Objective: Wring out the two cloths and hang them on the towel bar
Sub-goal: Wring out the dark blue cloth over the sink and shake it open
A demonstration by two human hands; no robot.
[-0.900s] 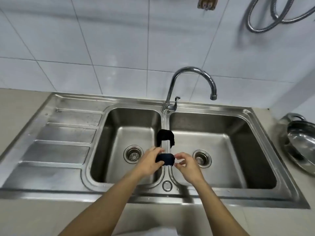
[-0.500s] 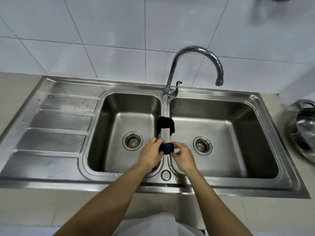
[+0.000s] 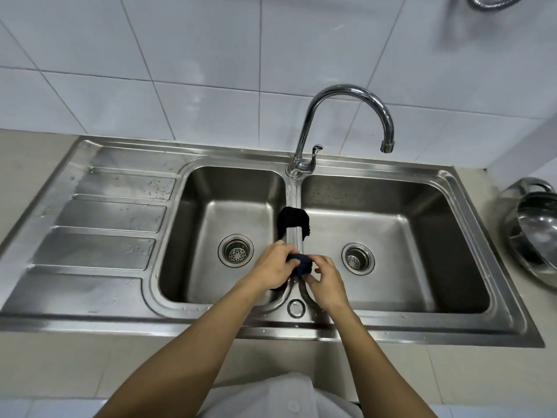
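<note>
Two dark cloths lie over the divider of a steel double sink (image 3: pixel 470 330). The far cloth (image 3: pixel 293 217) is draped across the divider, hanging into both basins. Over the divider's near end, both hands hold the near cloth (image 3: pixel 303 264), bunched into a small dark wad. My left hand (image 3: pixel 272 264) grips its left side, with a dark end hanging below the palm. My right hand (image 3: pixel 324 280) pinches its right side with fingers curled. No towel bar is in view.
A curved chrome faucet (image 3: pixel 349 95) rises behind the divider, its spout over the right basin. A drainboard (image 3: pixel 99 233) lies left of the basins. Steel bowls (image 3: pixel 533 236) stand on the counter at the right edge. A metal hose (image 3: pixel 494 3) hangs on the tiled wall.
The hands have closed in on the near cloth, bunching it tighter over the divider. The camera has tilted down and moved closer. The far cloth has not moved.
</note>
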